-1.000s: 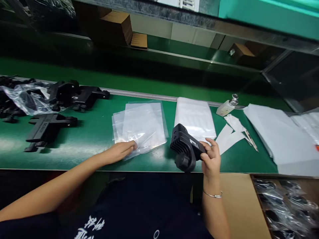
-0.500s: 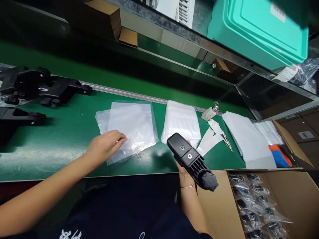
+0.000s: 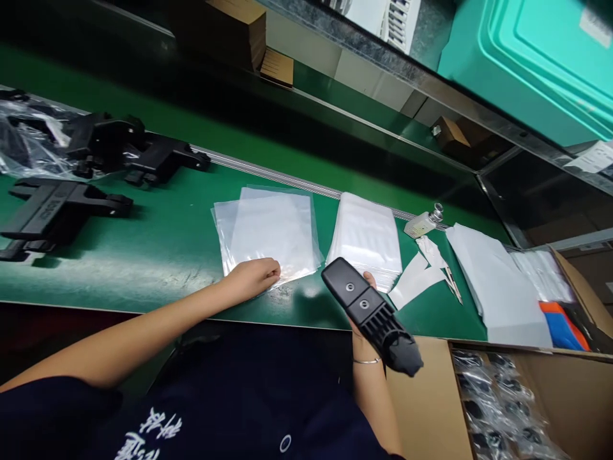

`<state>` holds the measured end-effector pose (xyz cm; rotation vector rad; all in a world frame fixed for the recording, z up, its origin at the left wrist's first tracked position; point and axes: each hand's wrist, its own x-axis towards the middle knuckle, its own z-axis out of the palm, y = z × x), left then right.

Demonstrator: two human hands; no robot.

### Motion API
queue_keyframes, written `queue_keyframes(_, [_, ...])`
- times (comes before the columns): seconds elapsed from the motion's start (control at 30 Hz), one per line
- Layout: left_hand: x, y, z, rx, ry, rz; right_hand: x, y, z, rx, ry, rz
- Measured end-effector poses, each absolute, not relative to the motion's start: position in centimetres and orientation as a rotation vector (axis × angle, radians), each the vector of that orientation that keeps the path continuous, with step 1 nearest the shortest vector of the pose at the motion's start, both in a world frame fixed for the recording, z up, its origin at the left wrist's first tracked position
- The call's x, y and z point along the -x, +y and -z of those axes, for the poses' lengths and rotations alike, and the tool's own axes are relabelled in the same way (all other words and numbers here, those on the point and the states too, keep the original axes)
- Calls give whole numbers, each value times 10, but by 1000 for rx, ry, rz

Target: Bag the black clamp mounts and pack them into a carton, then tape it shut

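Observation:
My right hand (image 3: pixel 366 332) grips a black plastic part (image 3: pixel 364 303) with two screws and a ribbed section, held tilted above the bench's front edge. Most of that hand lies hidden behind the part. At the lower edge of some clear plastic bags (image 3: pixel 272 223), my left hand (image 3: pixel 253 280) has its fingers curled closed; whether they pinch a bag's edge is hidden. These bags lie flat and overlap one another. Just to their right is a thick stack of white translucent bags (image 3: pixel 368 233).
Black plastic assemblies (image 3: pixel 52 214) lie at the left of the green bench (image 3: pixel 167 255). To the right are a small bottle (image 3: pixel 424 222), white paper strips (image 3: pixel 416 275), tweezers (image 3: pixel 453 281) and white sheets (image 3: pixel 498 281). Below right stands a carton (image 3: pixel 426 396) with bagged parts. A turquoise bin (image 3: pixel 522 70) sits above.
My left hand has moved to the right and its fingers have curled in at the bags' lower edge. My right hand still holds the black part. The view has shifted left.

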<state>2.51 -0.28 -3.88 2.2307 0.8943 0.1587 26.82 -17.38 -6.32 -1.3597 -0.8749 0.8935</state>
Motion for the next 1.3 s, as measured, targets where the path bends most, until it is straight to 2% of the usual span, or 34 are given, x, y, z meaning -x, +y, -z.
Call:
queue_keyframes(0.13, [-37, -6, 36, -2065, 802, -167, -265, -174, 49, 1268, -874, -1032])
queue_keyframes(0.23, [-41, -5, 38, -1902, 861, -149, -263, -170, 46, 1385, -1030, -1068])
queue_keyframes(0.4, [-40, -14, 37, -2172, 1049, -256, -253, -167, 45, 1762, -1212, -886])
queue_keyframes(0.5, [-40, -14, 41, -2180, 1056, -232, -252, -170, 39, 1836, -1335, -772])
queue_keyframes(0.7, [-28, 8, 55, -1817, 942, -100, -283, -196, 28, 1718, -1240, -803])
queue_keyframes(0.9, [-39, -10, 40, -2093, 882, -214, -273, -192, 26, 1383, -1137, -982])
queue_keyframes(1.03, [-42, -22, 39, -2039, 865, -257, -259, -176, 32, 1436, -1119, -1079])
queue_keyframes(1.13, [-35, -25, 35, -2049, 955, -329, -260, -171, 39, 1630, -1122, -976])
queue_keyframes(1.3, [-22, -35, 17, -2144, 760, -318, -252, -171, 39, 1896, -1220, -652])
